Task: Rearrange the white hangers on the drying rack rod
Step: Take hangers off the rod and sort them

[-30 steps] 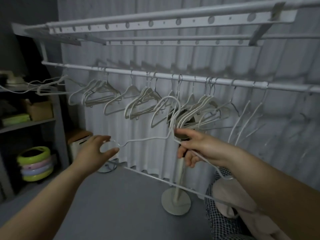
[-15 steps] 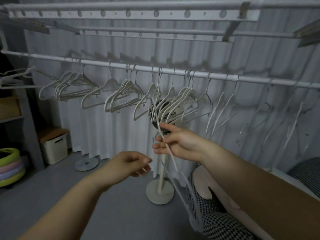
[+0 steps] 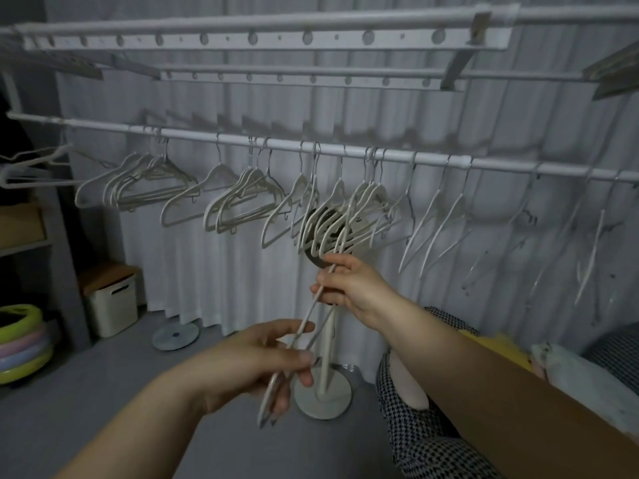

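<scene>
Right now the white hanger [image 3: 306, 323] is off the rod [image 3: 432, 162], slanting edge-on between both hands. The right hand [image 3: 352, 288] curls its fingers round the upper part, and the left hand [image 3: 262, 361] pinches the lower end. Just above the right fingers the hung hangers [image 3: 332, 216] crowd together — a lifted hook could snag a neighbour, and the light lower pinch may let it twist.

Hangers [image 3: 242, 202] hang along rod [image 3: 432, 160], curtain [image 3: 207, 271] behind; before the rod, right hand [image 3: 352, 285] above left hand [image 3: 256, 361], both gripping one loose hanger [image 3: 311, 312]; fan stand [image 3: 323, 399] behind them.
</scene>
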Tool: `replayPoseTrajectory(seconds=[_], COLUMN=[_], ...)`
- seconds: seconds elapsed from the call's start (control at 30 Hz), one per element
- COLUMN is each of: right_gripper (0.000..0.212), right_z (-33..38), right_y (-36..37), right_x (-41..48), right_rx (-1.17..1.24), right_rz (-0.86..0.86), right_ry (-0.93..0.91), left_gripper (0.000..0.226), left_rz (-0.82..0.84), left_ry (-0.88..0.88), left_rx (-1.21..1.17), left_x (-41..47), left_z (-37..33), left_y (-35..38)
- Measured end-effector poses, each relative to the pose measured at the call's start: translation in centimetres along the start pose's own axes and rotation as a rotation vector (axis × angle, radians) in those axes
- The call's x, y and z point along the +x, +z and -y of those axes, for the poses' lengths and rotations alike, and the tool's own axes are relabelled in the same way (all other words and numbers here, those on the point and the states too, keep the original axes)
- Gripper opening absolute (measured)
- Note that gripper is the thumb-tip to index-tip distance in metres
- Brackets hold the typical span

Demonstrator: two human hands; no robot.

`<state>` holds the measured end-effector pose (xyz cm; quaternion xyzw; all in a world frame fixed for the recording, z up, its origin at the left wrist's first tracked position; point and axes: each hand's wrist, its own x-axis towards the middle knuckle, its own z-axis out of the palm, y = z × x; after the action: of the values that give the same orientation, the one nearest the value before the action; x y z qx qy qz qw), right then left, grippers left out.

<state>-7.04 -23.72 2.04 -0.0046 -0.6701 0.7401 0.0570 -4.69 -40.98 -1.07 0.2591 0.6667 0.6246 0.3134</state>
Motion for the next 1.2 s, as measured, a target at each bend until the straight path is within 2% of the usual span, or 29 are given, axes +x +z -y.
replayPoseTrajectory(seconds=[0.13, 0.2, 0.3, 0.37, 0.47, 0.57, 0.63, 0.73, 0.87, 1.03, 1.2], right_gripper=[0.046, 0.049, 0.051, 0.044, 0.029, 0.021, 0.031, 0.056, 0.073, 0.075, 0.066], right_z=[-0.2, -0.3, -0.3, -0.1, 0.5, 1.4, 1.7, 2.1, 1.9, 1.7, 1.7], right_y=[-1.1, -2.0, -4.1, -5.8, -8.6, -11.6, -13.5, -15.3, -16.2, -17.3, -18.9], right_x=[1.3, 2.0, 2.9, 3.3, 3.9, 5.0, 6.1, 7.3, 8.1, 8.1, 7.2], right_rx=[-0.121, -0.296, -0.583, -0.626, -0.764, -1.107, -1.278, -1.194, -1.105, -0.889, -0.731], right_rz=[-0.054, -0.076, -0.041, -0.074, -0.295, -0.620, -0.691, -0.735, -0.669, -0.667, -0.690], right_ry=[-0.015, -0.035, -0.105, -0.153, -0.346, -0.580, -0.529, -0.262, -0.101, -0.080, -0.012], left_gripper=[0.021, 0.017, 0.018, 0.018, 0.020, 0.024, 0.024, 0.023, 0.025, 0.025, 0.027], left_rz=[-0.233, -0.321, -0.333, -0.308, -0.277, -0.288, -0.300, -0.304, -0.309, -0.302, -0.261], left_ry=[0.029, 0.063, 0.076, 0.070, 0.073, 0.083, 0.084, 0.082, 0.095, 0.075, 0.075], left_rx=[-0.017, 0.028, 0.125, 0.169, 0.224, 0.245, 0.254, 0.261, 0.285, 0.304, 0.315], left_x=[1.7, 2.6, 3.9, 4.7, 5.5, 6.3, 6.8, 7.3, 7.7, 7.3, 6.8], left_z=[0.3, 0.4, 0.6, 0.6, 0.4, 0.1, -0.3, -0.7, -1.2, -1.7, -1.9], left_y=[0.8, 0.7, 0.8, 0.8, 0.7, 1.0, 1.2, 1.3, 1.1, 1.4, 2.5])
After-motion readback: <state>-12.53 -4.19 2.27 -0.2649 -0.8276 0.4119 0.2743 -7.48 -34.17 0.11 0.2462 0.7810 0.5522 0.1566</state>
